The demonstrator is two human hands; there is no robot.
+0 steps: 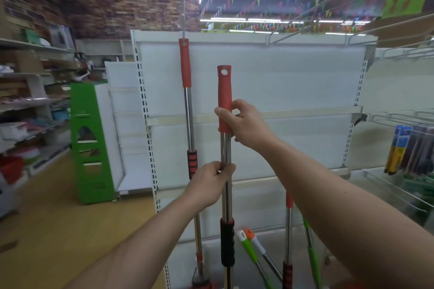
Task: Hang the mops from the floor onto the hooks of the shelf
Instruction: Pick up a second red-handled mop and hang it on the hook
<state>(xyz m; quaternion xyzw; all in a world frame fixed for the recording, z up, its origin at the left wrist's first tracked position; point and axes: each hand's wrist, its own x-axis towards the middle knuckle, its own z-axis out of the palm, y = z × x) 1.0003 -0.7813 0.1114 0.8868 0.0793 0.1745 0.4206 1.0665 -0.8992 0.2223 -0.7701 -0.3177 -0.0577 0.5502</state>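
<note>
Got the mop (224, 91) upright in front of the white shelf (281, 82), both hands on it. My left hand (215, 179) is wrapped around the bare steel shaft lower down, fingers curled tight. My right hand (246, 124) is higher up, with thumb and fingers closed round the bottom end of the red grip. The hanging hole at the top of the grip is free, not on anything.

Just to the left, a second red-handled mop (185, 63) hangs from a hook (183, 19) at the shelf's top edge. Down low on the right, a few more lean against the shelf: two green-handled mops (249, 248) and a red-collared one (289, 218). A green stand (85, 148) sits far left.
</note>
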